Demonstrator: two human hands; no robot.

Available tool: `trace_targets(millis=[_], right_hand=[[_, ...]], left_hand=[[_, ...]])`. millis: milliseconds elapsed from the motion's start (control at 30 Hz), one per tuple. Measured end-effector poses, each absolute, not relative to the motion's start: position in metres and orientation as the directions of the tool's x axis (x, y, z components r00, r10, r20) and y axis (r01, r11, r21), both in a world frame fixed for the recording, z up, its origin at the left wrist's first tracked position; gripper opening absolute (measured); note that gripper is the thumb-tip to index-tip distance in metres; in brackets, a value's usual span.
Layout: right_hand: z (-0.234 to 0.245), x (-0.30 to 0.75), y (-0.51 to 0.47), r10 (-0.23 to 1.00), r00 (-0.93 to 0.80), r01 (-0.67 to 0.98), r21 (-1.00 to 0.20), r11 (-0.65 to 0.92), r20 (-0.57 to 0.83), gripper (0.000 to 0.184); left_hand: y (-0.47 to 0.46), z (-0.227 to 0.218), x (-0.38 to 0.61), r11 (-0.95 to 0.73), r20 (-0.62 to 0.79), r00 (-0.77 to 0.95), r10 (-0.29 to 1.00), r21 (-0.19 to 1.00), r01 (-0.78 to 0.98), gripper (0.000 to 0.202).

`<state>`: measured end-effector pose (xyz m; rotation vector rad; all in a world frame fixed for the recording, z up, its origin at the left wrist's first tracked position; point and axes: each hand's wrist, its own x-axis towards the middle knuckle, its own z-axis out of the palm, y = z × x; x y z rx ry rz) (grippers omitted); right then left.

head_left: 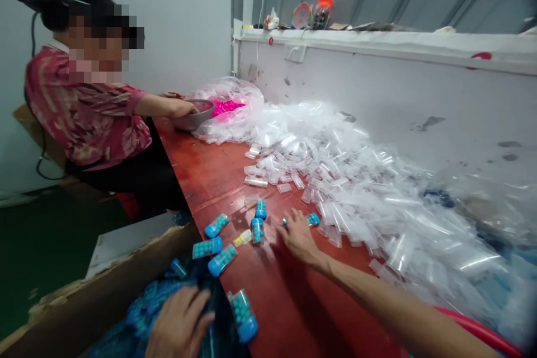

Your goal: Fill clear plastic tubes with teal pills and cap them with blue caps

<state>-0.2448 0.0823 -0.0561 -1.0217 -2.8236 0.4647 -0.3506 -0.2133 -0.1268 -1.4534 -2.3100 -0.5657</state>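
My right hand (297,235) reaches across the red table (201,170), palm down with fingers spread, touching a blue-capped tube (312,218) at the edge of a big heap of clear plastic tubes (356,179). Several filled tubes of teal beads with blue caps (216,225) lie loose just left of that hand. My left hand (180,325) rests flat with fingers apart on blue filled tubes inside a cardboard box (104,285) at the table's near-left edge. One more filled tube (243,316) lies near the box.
A person in a red patterned shirt (88,112) sits at the far left, holding a grey bowl (195,114) beside a bag of pink beads (226,106). A white wall ledge (377,42) carries jars and clutter. A red rim (482,330) shows at bottom right.
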Motion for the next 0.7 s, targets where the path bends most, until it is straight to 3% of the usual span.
trace_targets(millis=[133, 267, 500, 600, 700], right_hand=[[-0.073, -0.247, 0.120, 0.724, -0.690, 0.696, -0.273, 0.664, 0.005, 0.050], [-0.079, -0.278, 0.109, 0.656, -0.753, 0.623, -0.276, 0.732, 0.041, 0.042], [-0.082, -0.311, 0.067, 0.511, -0.858, 0.476, -0.286, 0.832, 0.058, 0.047], [-0.089, -0.297, 0.039, 0.512, -0.857, 0.471, -0.301, 0.829, 0.069, 0.046], [-0.092, -0.286, -0.001, 0.478, -0.874, 0.409, -0.396, 0.822, 0.089, 0.048]], left_hand=[[-0.130, -0.096, -0.407, 0.589, 0.300, -0.635, 0.711, 0.240, 0.772, 0.051], [-0.072, -0.089, -0.429, 0.529, 0.155, -0.583, 0.798, 0.284, 0.800, 0.052], [-0.036, -0.089, -0.411, 0.394, 0.151, -0.437, 0.887, 0.251, 0.884, 0.044], [-0.056, -0.101, -0.404, 0.345, 0.185, -0.388, 0.903, 0.224, 0.911, 0.045], [-0.103, -0.124, -0.405, 0.326, 0.281, -0.365, 0.887, 0.176, 0.929, 0.046]])
